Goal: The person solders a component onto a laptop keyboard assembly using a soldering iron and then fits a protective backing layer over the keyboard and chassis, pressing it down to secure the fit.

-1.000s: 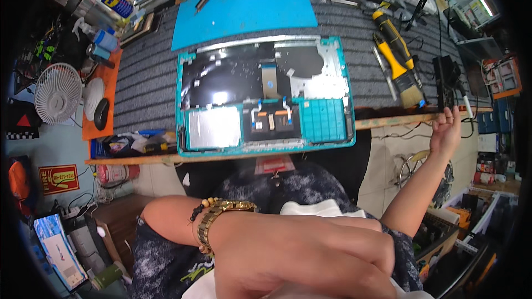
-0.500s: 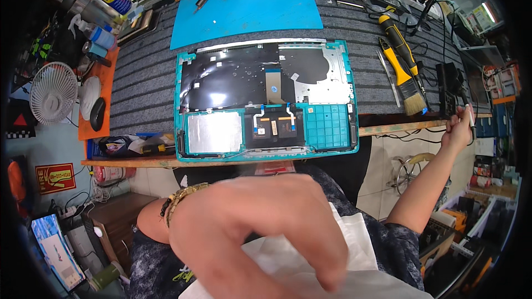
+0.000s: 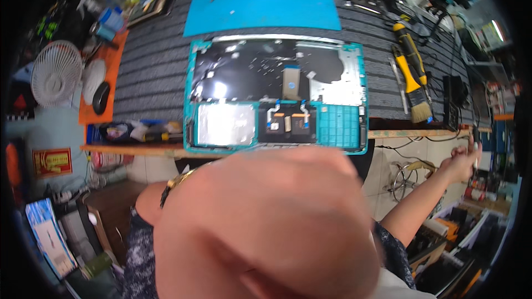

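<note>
A teal laptop palm-rest casing lies inside up on the bench, with a black keyboard backing, flat ribbon cables and a touchpad module. My left hand looms large and blurred in front of its near edge, close to the camera; its fingers look bent but are smeared. A gold-coloured band circles that wrist. Out at the far right, past the bench edge, my right hand has its fingers closed round a slim white-and-dark stick-like thing, whose kind is unclear.
Beyond the casing lies a blue mat. To its right rest tweezers, a brush and a yellow-black tool. At left stand a white fan and a black mouse. Black cables hang below the bench edge at right.
My left hand has come nearer the camera and covers more of the view, now overlapping the casing's near edge. My right hand appears lower, still holding the slim thing. The whole view has shifted slightly.
</note>
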`<action>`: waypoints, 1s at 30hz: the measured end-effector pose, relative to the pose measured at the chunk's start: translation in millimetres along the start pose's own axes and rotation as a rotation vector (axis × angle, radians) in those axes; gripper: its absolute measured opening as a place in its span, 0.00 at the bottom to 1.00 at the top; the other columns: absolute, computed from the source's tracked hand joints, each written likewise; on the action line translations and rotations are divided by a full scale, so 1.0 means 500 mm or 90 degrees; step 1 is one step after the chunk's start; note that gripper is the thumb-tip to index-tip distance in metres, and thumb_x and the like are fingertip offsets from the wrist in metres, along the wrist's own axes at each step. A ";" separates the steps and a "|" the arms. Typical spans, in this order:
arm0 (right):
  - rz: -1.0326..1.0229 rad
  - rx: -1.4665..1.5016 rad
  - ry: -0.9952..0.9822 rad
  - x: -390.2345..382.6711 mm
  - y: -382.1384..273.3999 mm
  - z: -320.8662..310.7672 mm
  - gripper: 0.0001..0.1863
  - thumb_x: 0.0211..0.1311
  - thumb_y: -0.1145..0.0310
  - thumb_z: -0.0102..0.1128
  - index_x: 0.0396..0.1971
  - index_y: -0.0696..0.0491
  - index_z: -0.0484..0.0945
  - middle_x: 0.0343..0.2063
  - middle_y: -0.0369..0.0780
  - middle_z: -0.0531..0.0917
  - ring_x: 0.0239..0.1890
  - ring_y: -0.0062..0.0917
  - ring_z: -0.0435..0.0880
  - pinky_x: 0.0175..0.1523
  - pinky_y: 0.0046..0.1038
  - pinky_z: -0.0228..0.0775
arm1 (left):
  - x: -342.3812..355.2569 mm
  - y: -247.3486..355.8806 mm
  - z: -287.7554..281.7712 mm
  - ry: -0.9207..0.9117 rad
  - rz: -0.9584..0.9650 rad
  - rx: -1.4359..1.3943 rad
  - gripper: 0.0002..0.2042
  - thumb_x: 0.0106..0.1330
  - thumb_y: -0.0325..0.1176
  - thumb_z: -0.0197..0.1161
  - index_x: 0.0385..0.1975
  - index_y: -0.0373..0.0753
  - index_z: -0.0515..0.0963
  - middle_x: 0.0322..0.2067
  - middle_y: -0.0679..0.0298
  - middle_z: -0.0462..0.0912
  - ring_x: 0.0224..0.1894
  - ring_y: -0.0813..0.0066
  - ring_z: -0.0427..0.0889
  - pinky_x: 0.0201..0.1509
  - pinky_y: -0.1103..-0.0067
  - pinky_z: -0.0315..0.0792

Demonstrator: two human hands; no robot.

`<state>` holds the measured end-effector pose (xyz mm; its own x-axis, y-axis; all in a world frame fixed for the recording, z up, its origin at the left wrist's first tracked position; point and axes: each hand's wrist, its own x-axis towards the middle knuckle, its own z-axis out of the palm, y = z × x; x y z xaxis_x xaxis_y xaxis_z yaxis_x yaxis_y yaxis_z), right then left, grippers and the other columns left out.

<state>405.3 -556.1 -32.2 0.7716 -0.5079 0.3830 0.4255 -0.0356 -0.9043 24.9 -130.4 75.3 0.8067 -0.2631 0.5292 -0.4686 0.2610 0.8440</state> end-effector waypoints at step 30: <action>0.231 0.223 -0.614 -0.304 0.009 0.421 0.10 0.81 0.77 0.69 0.56 0.56 0.81 0.32 0.36 0.82 0.28 0.20 0.79 0.32 0.29 0.75 | -0.005 -0.008 -0.197 0.092 -0.131 0.400 0.20 0.70 0.41 0.81 0.51 0.28 0.95 0.38 0.51 0.95 0.35 0.64 0.91 0.36 0.73 0.81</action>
<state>389.7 -297.8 -54.9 0.8601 0.4560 0.2287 0.0901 0.3053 -0.9480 60.4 -39.2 62.0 0.9216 -0.1106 0.3721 -0.3850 -0.3822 0.8400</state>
